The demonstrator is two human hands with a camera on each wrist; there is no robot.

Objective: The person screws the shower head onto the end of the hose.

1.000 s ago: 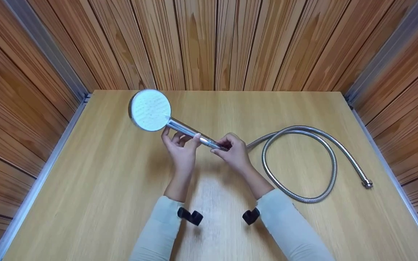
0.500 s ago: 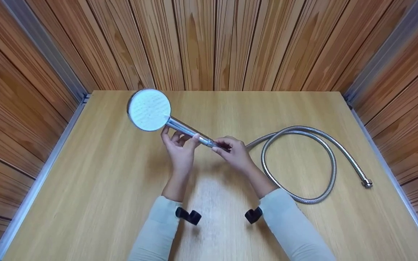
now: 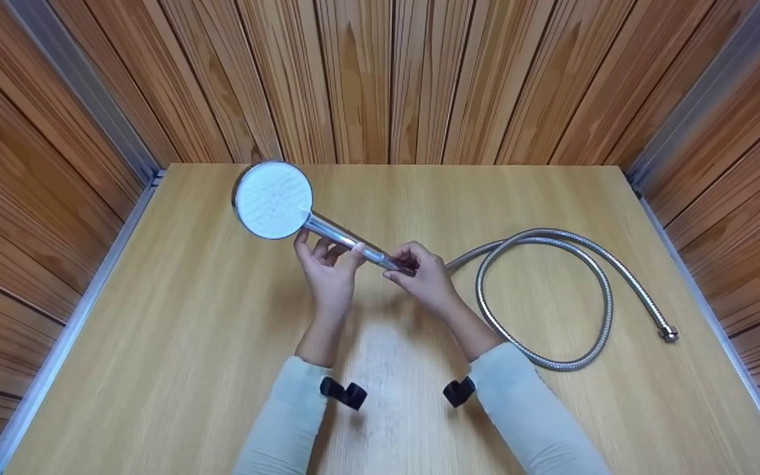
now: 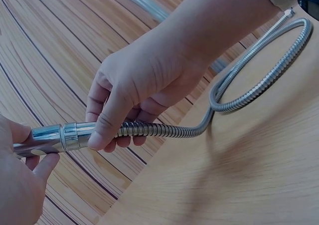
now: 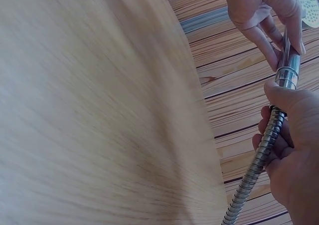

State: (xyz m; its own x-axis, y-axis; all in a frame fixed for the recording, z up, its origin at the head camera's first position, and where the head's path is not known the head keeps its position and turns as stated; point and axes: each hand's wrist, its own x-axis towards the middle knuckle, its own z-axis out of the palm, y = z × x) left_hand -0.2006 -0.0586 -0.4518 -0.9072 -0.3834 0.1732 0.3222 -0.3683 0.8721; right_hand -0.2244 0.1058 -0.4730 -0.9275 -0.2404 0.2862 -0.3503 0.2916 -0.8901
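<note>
A chrome shower head (image 3: 273, 200) with a round white face is held above the table, its handle slanting down to the right. My left hand (image 3: 330, 277) grips that handle between thumb and fingers. At the handle's lower end, my right hand (image 3: 425, 277) pinches the metal collar of the shower hose (image 4: 164, 130). In the left wrist view the collar sits right against the end of the handle, in line with it. The right wrist view shows the ribbed hose (image 5: 256, 165) running down from under the right fingers.
The rest of the hose lies in a loop on the wooden table (image 3: 175, 343), right of the hands. Its free end, a metal nut (image 3: 668, 334), rests near the table's right edge. Wood-plank walls (image 3: 353, 79) stand at the back and both sides.
The right hand's fingers have shifted slightly around the hose collar, with the wrist rocking a little. The left hand and shower head have stayed nearly still.
</note>
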